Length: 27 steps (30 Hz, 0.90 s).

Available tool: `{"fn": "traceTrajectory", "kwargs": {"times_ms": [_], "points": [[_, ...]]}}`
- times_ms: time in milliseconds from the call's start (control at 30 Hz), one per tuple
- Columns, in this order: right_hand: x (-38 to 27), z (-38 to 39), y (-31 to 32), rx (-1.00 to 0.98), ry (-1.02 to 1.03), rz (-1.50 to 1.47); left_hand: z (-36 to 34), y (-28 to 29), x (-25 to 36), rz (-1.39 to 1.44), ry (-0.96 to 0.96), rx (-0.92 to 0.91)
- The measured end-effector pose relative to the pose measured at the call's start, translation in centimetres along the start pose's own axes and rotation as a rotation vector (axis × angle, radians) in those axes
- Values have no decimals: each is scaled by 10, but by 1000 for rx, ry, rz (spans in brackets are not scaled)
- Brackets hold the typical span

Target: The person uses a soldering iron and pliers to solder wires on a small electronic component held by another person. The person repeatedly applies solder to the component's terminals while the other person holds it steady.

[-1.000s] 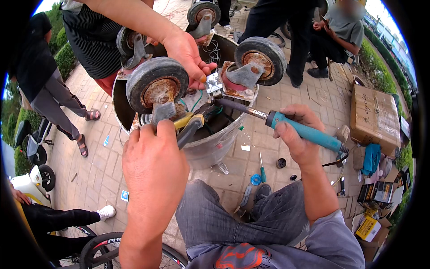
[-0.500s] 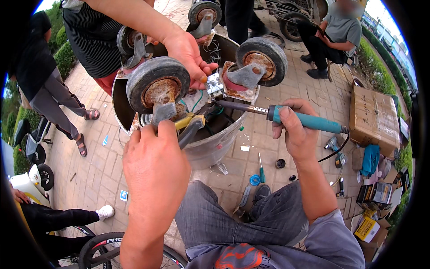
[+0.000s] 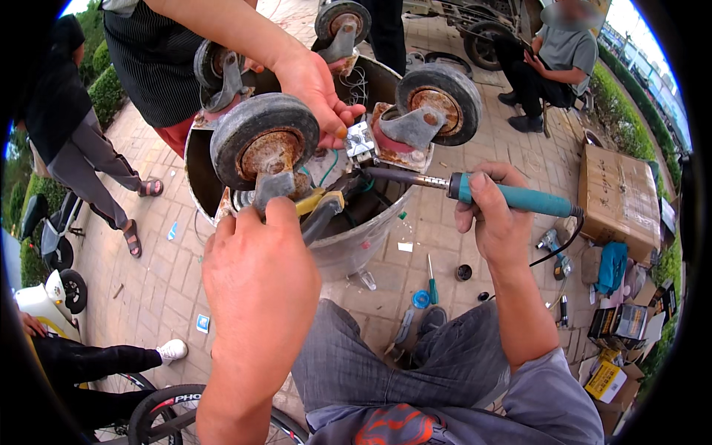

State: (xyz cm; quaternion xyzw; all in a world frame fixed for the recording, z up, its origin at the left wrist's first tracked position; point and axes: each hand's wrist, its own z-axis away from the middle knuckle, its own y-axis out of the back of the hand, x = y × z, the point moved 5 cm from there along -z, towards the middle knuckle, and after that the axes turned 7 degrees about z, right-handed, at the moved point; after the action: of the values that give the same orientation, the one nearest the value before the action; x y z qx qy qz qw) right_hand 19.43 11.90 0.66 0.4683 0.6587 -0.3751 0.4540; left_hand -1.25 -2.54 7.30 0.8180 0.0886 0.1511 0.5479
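My left hand [image 3: 259, 274] is closed around pliers [image 3: 327, 212] with yellow and dark grey handles. Their jaws reach to the underside of a small silvery block [image 3: 360, 139], near green wires [image 3: 328, 169]. In my right hand [image 3: 495, 215] is a soldering iron [image 3: 530, 199] with a teal handle, its tip at the plier jaws just below the block. Whether the tip touches is too small to tell. Another person's hand [image 3: 315, 93] steadies the block from the far side. All this is over an upturned metal drum [image 3: 360, 248] with caster wheels [image 3: 265, 144].
On the paving lie a green screwdriver [image 3: 432, 280], a blue round tin [image 3: 421, 299] and a cordless drill [image 3: 552, 248]. A cardboard box [image 3: 619, 196] stands at right, above a pile of packaging. A bicycle wheel [image 3: 174, 397] is at lower left. People stand and sit around.
My left hand, the pliers, the soldering iron and the block have shifted very slightly to the right in the picture. Both grips are unchanged, and the iron's tip stays by the plier jaws.
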Motion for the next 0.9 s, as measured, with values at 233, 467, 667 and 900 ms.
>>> {"fn": "traceTrajectory", "kwargs": {"times_ms": [233, 467, 667, 900], "points": [[0, -4, -1, 29, -51, -42, 0, 0, -2, -14, -12, 28], [-2, -4, 2, 6, 5, 16, -3, 2, 2, -12, -1, 12], [-5, -1, -3, -9, 15, 48, -3, 3, 2, -17, 2, -6], [-8, 1, -5, -13, 34, 64, -4, 2, 4, -25, 6, -4]]}}
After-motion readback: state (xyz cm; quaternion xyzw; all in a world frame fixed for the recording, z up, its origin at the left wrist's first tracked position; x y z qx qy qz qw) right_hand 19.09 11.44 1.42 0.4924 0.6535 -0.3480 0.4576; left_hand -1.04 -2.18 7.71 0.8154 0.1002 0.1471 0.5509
